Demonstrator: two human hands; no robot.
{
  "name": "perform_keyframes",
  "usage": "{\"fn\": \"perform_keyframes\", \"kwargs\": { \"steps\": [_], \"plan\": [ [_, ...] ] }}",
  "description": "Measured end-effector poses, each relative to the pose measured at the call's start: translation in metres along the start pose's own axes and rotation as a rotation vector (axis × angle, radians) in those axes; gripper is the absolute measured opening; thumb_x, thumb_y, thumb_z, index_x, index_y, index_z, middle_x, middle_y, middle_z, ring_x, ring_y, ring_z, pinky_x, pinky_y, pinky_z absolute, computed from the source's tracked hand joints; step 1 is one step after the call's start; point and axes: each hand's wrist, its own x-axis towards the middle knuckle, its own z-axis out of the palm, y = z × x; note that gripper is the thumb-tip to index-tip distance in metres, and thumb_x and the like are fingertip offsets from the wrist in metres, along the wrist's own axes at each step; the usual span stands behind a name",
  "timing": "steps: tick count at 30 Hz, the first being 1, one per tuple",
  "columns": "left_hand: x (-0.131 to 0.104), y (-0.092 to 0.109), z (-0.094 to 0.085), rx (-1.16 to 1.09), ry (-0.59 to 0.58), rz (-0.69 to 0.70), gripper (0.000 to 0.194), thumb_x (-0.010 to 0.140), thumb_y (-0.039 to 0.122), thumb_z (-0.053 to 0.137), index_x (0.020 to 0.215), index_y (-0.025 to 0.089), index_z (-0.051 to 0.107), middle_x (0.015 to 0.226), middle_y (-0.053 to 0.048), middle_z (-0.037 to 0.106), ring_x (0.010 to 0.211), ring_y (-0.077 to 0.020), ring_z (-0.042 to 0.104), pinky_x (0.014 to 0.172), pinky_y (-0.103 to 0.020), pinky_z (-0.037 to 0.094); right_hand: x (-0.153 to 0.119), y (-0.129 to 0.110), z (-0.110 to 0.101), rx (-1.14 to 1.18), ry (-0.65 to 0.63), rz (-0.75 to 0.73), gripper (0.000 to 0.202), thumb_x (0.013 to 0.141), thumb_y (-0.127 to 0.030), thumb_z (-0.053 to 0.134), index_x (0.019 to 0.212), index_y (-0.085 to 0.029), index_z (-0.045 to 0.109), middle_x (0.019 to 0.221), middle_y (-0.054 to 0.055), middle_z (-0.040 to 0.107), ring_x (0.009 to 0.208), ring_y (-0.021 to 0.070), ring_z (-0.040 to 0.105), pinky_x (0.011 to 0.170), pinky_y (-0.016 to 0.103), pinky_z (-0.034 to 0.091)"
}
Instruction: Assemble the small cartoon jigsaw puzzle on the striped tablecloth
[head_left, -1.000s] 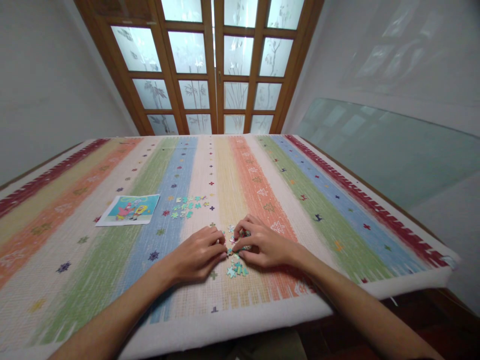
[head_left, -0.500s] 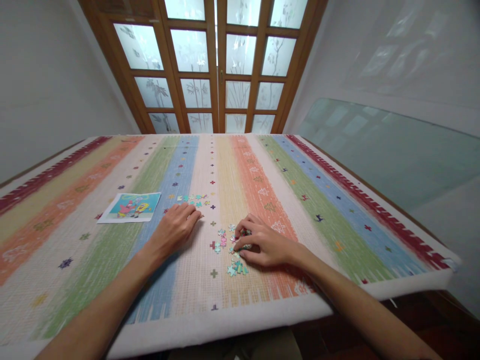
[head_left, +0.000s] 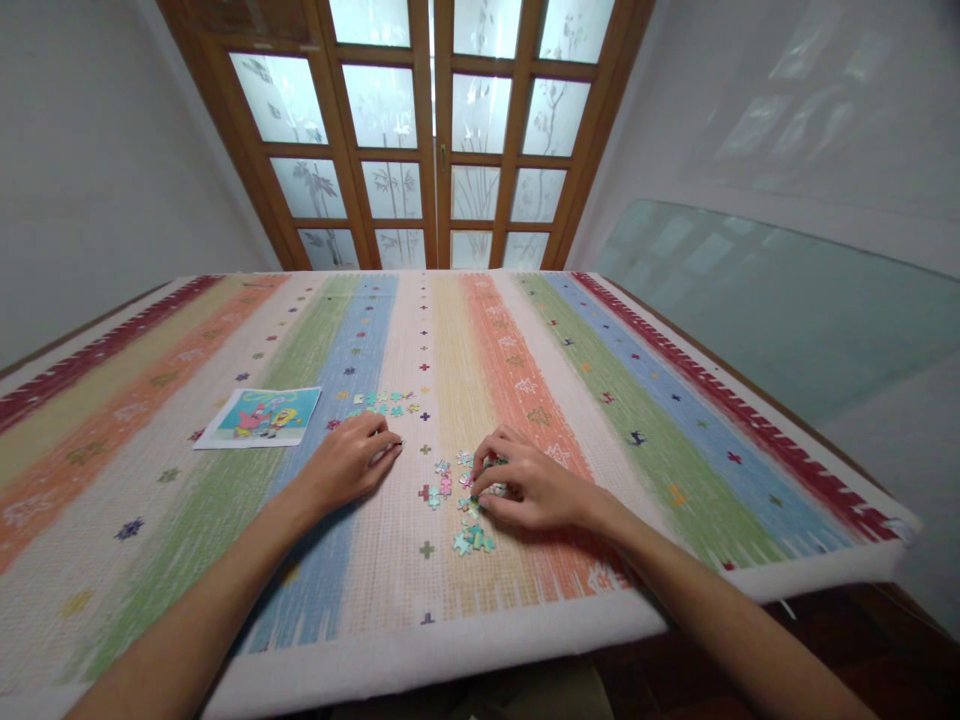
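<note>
My left hand rests over the blue stripe, thumb and forefinger pinched on a small puzzle piece that is mostly hidden. Just beyond it, loose turquoise and yellow puzzle pieces lie in a rough row. My right hand arches over a small heap of puzzle pieces, its fingers apart and their tips among the pieces. Part of the heap is hidden beneath that hand. Left of these fingertips lie a few pink, red and light blue pieces.
A printed cartoon picture lies flat, left of my left hand. The striped cloth with a white border covers the table. Beyond the far edge stand wooden doors with frosted panes. A glass panel is at the right wall.
My left hand has drawn slightly back toward me and turned, showing the pinched thumb and forefinger more clearly. My right hand has shifted only slightly over the heap.
</note>
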Motion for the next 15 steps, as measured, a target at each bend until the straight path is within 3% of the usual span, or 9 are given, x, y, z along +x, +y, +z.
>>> {"fn": "perform_keyframes", "kwargs": {
  "steps": [7,15],
  "plan": [
    [-0.003,-0.007,0.011,0.07,0.042,-0.089,0.029,0.104,0.029,0.048,0.103,0.018,0.074,0.088,-0.008,0.062,0.081,-0.0219,0.058,0.076,-0.035,0.049,0.0,0.005,-0.005,-0.03,0.101,0.033,0.011,0.092,-0.024,0.066,0.087,-0.023,0.075,0.099,0.008,0.068,0.096,0.0235,0.058,0.089,0.044,0.047],
    [-0.004,-0.009,0.011,0.124,0.025,-0.097,0.032,0.104,0.031,0.045,0.11,0.016,0.073,0.088,-0.008,0.063,0.083,-0.0224,0.06,0.079,-0.035,0.051,0.0,0.016,-0.006,-0.082,0.276,0.091,0.012,0.087,-0.021,0.063,0.078,-0.021,0.071,0.089,0.007,0.067,0.088,0.0228,0.059,0.085,0.043,0.046]
  ]
}}
